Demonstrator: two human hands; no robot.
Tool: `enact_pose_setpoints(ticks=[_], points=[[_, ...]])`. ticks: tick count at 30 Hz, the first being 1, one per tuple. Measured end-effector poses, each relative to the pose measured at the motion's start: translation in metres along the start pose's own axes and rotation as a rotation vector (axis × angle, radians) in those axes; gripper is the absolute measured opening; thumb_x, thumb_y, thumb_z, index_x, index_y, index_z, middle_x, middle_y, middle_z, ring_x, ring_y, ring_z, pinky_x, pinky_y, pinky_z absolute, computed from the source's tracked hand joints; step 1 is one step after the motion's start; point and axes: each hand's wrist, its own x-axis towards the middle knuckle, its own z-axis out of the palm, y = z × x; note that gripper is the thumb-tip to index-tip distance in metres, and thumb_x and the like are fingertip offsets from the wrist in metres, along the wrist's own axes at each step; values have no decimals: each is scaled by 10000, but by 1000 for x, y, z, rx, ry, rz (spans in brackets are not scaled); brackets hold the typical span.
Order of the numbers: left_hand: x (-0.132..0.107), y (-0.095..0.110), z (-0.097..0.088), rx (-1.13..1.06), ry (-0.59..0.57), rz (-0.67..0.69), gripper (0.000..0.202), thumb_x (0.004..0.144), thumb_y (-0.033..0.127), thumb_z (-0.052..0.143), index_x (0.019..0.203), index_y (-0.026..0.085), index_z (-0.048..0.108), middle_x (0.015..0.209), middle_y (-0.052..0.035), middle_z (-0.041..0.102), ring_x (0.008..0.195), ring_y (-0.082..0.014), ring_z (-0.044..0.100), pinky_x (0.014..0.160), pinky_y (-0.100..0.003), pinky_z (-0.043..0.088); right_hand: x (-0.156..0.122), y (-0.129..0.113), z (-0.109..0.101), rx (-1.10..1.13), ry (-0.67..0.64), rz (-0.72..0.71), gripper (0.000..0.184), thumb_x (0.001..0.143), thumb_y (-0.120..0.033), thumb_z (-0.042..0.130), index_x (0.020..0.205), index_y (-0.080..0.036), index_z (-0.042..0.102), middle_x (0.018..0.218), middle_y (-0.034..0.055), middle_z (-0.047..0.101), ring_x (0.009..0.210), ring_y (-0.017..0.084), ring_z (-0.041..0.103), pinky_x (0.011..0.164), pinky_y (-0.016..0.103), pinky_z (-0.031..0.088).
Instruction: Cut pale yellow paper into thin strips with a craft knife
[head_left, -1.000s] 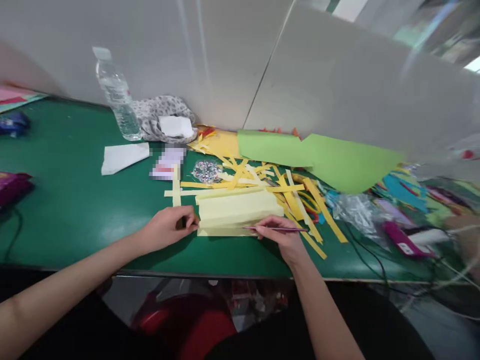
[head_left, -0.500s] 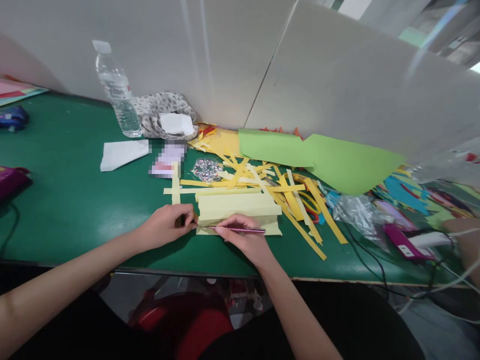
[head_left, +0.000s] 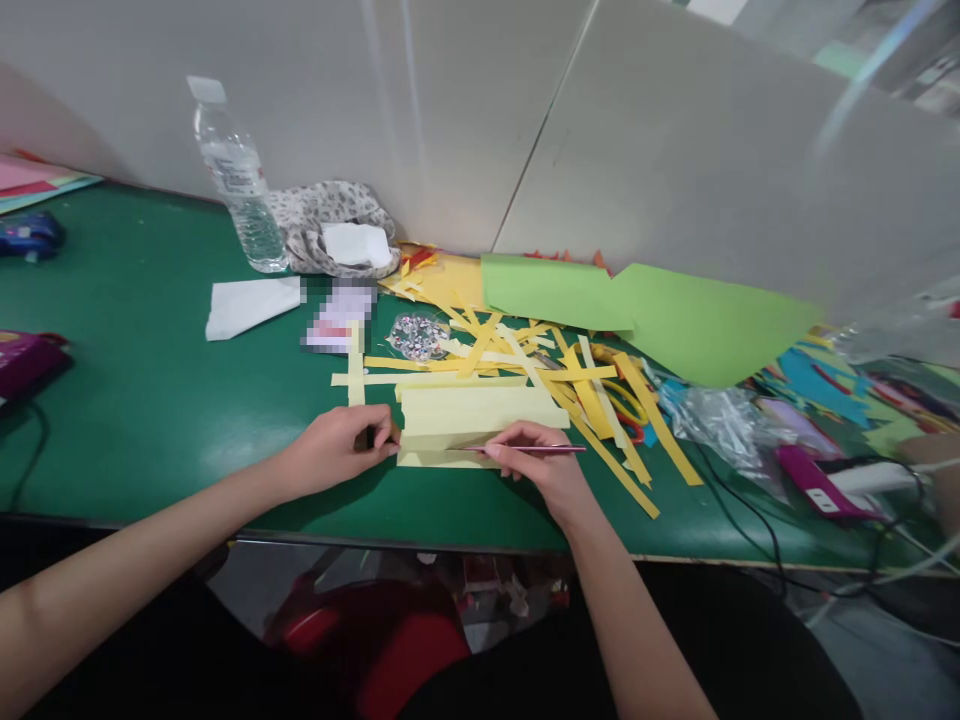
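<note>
A folded sheet of pale yellow paper (head_left: 484,408) lies on the green table in front of me. At its lower left corner, my left hand (head_left: 352,445) pinches the edge between thumb and finger. My right hand (head_left: 529,462) is closed round a slim, shiny pink pen-like tool (head_left: 555,449), held almost level. Its thin tip points left over the paper's lower fold; whether it touches is too fine to tell. Right-hand fingers hide part of the paper's lower right side. Just behind the sheet lie pale strips and yellow paper strips (head_left: 592,400).
Behind the strips are a bag of shiny gems (head_left: 418,337) and green paper sheets (head_left: 675,320). At the back left stand a water bottle (head_left: 241,195) and a spotted cloth (head_left: 337,215). Crumpled clear plastic (head_left: 727,430), a purple device (head_left: 817,483) and cables lie right.
My right hand has slid to the right along the lower fold, carrying the pink tool. My left hand stays at the paper's left edge. The view has shifted slightly.
</note>
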Motion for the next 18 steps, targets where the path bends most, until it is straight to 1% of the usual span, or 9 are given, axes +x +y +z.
enact_pose_setpoints(ticks=[3, 6, 9, 15, 18], points=[[-1, 1, 0, 0, 2, -8, 210, 802, 266, 522, 670, 203, 372, 820, 18, 678, 658, -115, 559, 581, -218, 378, -1, -1, -10, 8, -3, 25, 164, 631, -326, 785, 640, -189, 694, 579, -7, 645, 485, 107, 533, 469, 236, 402], [-1, 2, -1, -5, 0, -7, 220, 803, 268, 523, 664, 203, 365, 834, 11, 683, 681, -121, 579, 592, -221, 386, -1, -1, -14, 37, 7, 42, 172, 608, -322, 799, 627, -188, 692, 585, -8, 650, 503, 112, 546, 526, 258, 440], [-1, 2, -1, -9, -3, -12, 221, 804, 271, 524, 665, 202, 366, 821, 8, 675, 692, -126, 585, 594, -221, 387, -1, 0, -19, 26, 27, 53, 175, 613, -326, 794, 622, -185, 691, 552, -10, 639, 505, 119, 549, 536, 263, 441], [-1, 2, -1, 7, 0, 1, 219, 812, 274, 513, 671, 201, 363, 762, 19, 632, 637, -110, 526, 573, -213, 363, -2, -1, -35, -6, 42, 67, 177, 621, -334, 788, 628, -185, 694, 596, 12, 679, 527, 132, 562, 554, 281, 465], [-1, 3, 0, 42, 10, -1, 225, 813, 280, 516, 668, 199, 364, 729, 27, 612, 594, -99, 491, 553, -210, 341, -2, -2, -36, 10, 42, 53, 165, 618, -320, 793, 618, -189, 692, 570, 3, 665, 538, 137, 572, 572, 284, 471]])
